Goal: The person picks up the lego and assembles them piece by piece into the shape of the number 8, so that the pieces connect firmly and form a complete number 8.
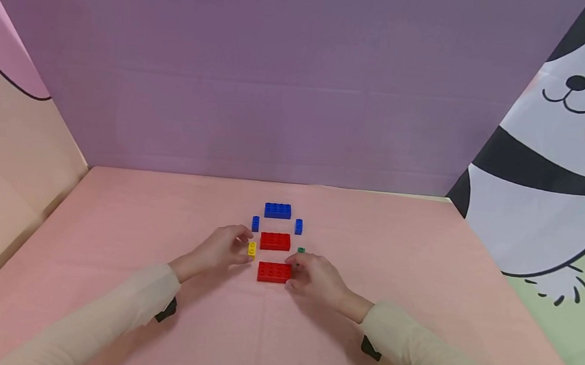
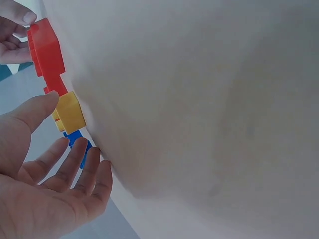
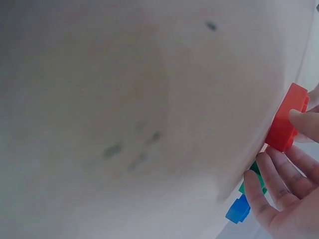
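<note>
My right hand is at the right end of the front red brick. In the right wrist view its thumb lies against the red brick and the fingers reach along the other side. My left hand is at the left, next to a small upright yellow brick. The left wrist view has the left thumb overlapping the yellow brick, with the other fingers loosely spread. A green brick stands behind the right hand, partly hidden by it.
Another red brick lies behind the front one. Farther back are two small blue bricks, left and right, and a larger blue brick. A purple wall rises behind the pink table.
</note>
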Motion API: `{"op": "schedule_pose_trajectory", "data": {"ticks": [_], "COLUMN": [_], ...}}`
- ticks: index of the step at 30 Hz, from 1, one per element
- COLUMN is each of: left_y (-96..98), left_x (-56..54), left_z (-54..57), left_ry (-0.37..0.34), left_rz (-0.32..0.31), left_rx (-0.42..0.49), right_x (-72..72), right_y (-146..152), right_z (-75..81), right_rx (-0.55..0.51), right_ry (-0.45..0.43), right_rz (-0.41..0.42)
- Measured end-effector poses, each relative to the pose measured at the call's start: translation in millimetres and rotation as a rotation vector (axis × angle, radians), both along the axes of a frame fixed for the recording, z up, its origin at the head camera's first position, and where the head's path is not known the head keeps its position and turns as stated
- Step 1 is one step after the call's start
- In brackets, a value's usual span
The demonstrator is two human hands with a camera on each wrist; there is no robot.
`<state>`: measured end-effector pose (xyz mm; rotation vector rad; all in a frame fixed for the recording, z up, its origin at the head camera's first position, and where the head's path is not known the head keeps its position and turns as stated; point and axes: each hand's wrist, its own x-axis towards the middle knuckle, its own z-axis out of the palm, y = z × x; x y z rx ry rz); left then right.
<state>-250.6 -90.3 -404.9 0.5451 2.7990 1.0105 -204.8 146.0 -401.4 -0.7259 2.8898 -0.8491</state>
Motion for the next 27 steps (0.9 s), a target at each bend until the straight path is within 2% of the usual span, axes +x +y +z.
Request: {"op": "schedule_pose_trajectory", "data": {"ticks": [11, 27], "left_y": [3.8, 4.4], "left_x": [-1.7, -3.3], "left_z": [0.3, 0.1], "left_ry": [-0.018, -0.008], "left_rz": [0.003, -0.013], "left_rx": [-0.038, -0.019], "right_x": [0.6, 2.1], "right_y": [-1.7, -2.6], "right_z": [0.5, -2.0], "right_rx": [-0.034, -0.135], "right_ry": [-0.034, -0.076], "right_rz": [-0.023, -0.084]}}
